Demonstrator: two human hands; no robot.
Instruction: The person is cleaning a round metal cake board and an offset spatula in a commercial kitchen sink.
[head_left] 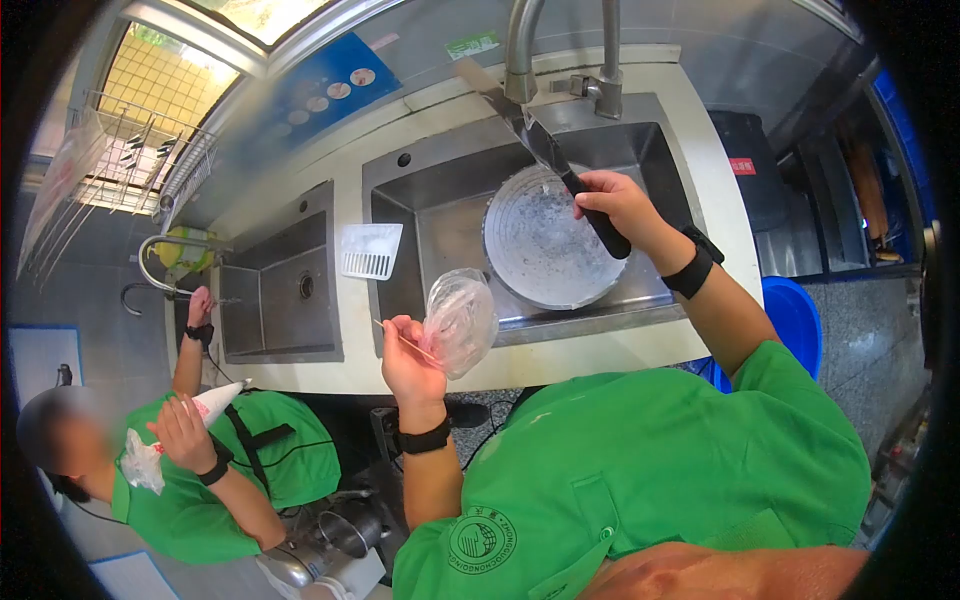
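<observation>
My right hand (622, 207) is closed round the black handle of an icing spatula (545, 146), its long metal blade pointing up and left beneath the faucet. Below the blade, a round, whitish cake turntable (545, 240) with smears on top lies in the sink. My left hand (412, 368) is closed on a crumpled clear plastic bag (462, 322) and a thin stick (408, 341), in front of the sink's near edge. A white toothed scraper (371, 250) rests on the divider between the two basins.
The faucet (522, 60) hangs over the right sink (440, 230). At the left sink (285, 280), a person in green (280, 430) holds a white piping bag (215, 400) and reaches toward the other tap. A blue bin (797, 320) stands on the floor to my right.
</observation>
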